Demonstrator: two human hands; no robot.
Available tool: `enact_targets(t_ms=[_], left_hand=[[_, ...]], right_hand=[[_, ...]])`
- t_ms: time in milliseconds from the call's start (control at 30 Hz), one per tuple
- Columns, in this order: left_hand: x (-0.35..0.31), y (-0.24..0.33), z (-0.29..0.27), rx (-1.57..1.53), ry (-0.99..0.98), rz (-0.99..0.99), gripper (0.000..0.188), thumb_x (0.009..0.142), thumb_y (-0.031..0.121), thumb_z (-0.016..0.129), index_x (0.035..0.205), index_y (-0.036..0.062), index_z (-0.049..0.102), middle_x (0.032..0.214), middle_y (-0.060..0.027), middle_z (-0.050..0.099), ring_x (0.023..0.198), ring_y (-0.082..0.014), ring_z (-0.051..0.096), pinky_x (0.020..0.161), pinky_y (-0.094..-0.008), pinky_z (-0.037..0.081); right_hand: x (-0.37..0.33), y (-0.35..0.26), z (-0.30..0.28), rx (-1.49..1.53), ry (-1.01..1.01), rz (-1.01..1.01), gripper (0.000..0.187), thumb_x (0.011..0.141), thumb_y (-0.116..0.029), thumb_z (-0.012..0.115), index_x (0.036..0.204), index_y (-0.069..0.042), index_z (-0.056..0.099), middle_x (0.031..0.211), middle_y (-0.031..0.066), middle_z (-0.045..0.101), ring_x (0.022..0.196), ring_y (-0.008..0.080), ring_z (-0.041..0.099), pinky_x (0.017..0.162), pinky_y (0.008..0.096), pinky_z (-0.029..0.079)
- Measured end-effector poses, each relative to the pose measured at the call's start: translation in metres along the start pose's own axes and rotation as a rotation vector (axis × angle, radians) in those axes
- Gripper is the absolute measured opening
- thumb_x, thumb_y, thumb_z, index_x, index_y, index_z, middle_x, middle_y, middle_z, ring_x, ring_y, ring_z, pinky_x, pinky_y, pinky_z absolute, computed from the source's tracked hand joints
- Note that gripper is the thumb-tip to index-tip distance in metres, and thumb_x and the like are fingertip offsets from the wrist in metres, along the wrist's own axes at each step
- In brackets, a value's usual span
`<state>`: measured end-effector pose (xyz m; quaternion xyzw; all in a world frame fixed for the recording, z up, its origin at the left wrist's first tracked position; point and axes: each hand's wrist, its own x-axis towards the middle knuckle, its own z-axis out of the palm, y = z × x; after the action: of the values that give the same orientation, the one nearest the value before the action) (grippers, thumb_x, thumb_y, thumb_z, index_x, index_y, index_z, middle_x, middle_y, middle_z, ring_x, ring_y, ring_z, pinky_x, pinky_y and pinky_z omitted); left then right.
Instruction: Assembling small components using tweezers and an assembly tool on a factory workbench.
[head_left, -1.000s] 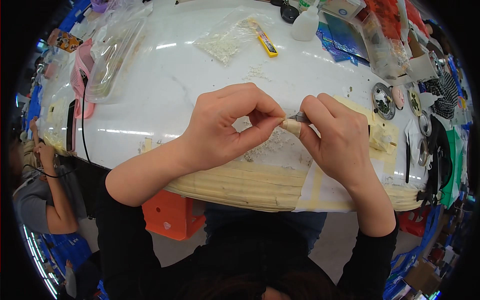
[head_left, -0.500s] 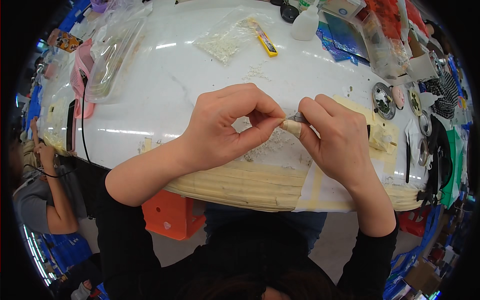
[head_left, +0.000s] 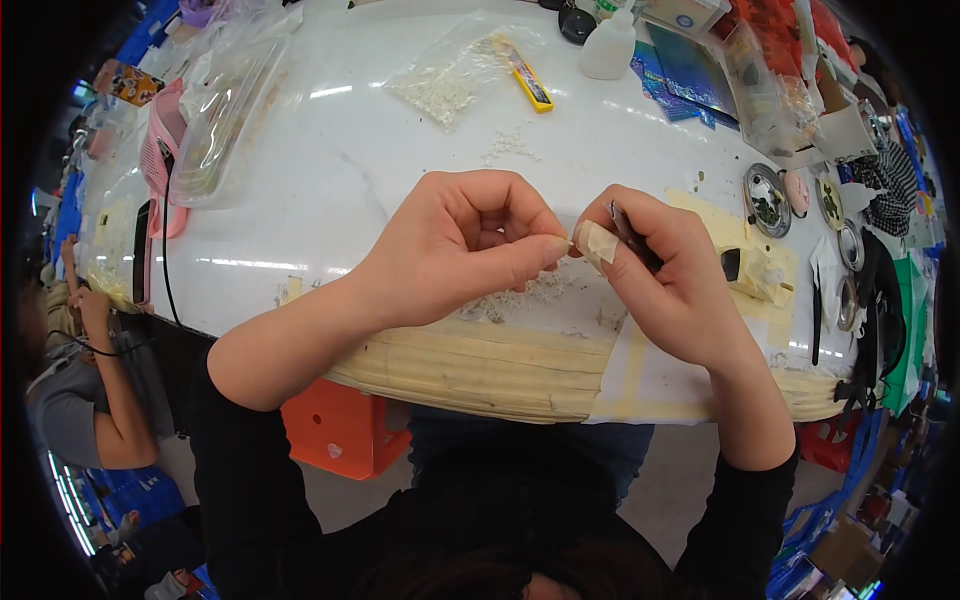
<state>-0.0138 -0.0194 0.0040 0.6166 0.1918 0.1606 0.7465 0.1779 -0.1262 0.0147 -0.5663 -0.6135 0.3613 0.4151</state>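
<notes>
Left hand (head_left: pixel 465 245), fingers pinching tiny piece (head_left: pixel 571 242); right hand (head_left: pixel 665 275), fingers gripping dark tool (head_left: pixel 627 228); pale crumbs (head_left: pixel 515 300) lying below, apparently partway done.

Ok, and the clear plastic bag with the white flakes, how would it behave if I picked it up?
The clear bag will probably flop, since its film looks thin and creased. It's likely light, with only small flakes showing. Those might spill; I can't tell whether they're inside or on top.
</notes>
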Motion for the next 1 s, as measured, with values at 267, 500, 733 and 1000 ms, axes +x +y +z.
enact_targets(t_ms=[267, 500, 733, 1000], left_hand=[[0.001, 0.001, 0.000, -0.015, -0.005, -0.035, 0.009, 0.090, 0.008, 0.067, 0.089, 0.0011, 0.062, 0.080, -0.0043, 0.066, 0.072, -0.0061, 0.062, 0.062, -0.0193, 0.050], [-0.003, -0.001, 0.001, 0.016, 0.001, -0.028, 0.008, 0.088, 0.005, 0.068, 0.088, 0.0000, 0.062, 0.081, -0.0038, 0.066, 0.072, -0.0045, 0.060, 0.062, -0.0188, 0.048], [-0.004, -0.001, 0.002, 0.110, 0.017, -0.005, 0.007, 0.087, 0.002, 0.068, 0.088, -0.0007, 0.062, 0.083, -0.0033, 0.066, 0.075, -0.0047, 0.061, 0.065, -0.0191, 0.049], [-0.004, -0.003, 0.003, 0.076, 0.058, 0.012, 0.005, 0.086, 0.000, 0.067, 0.087, -0.0016, 0.062, 0.080, -0.0022, 0.065, 0.071, -0.0040, 0.058, 0.062, -0.0192, 0.048]], right_hand=[[0.001, 0.005, 0.002, 0.257, 0.004, 0.056, 0.017, 0.093, -0.014, 0.058, 0.087, 0.002, 0.059, 0.060, -0.0054, 0.043, 0.058, 0.0021, 0.034, 0.051, 0.0229, 0.029], [0.001, 0.000, 0.002, 0.197, -0.027, 0.140, 0.018, 0.089, -0.016, 0.063, 0.085, 0.002, 0.061, 0.056, -0.0076, 0.035, 0.056, 0.0018, 0.032, 0.050, 0.0230, 0.027], [0.002, -0.005, 0.001, 0.199, -0.029, 0.188, 0.016, 0.086, -0.014, 0.064, 0.084, 0.002, 0.061, 0.054, -0.0074, 0.031, 0.054, 0.0026, 0.031, 0.051, 0.0237, 0.028], [0.003, -0.005, -0.002, 0.166, -0.046, 0.154, 0.014, 0.081, -0.013, 0.061, 0.081, 0.000, 0.062, 0.052, -0.0011, 0.038, 0.051, 0.0078, 0.037, 0.048, 0.0280, 0.031]])
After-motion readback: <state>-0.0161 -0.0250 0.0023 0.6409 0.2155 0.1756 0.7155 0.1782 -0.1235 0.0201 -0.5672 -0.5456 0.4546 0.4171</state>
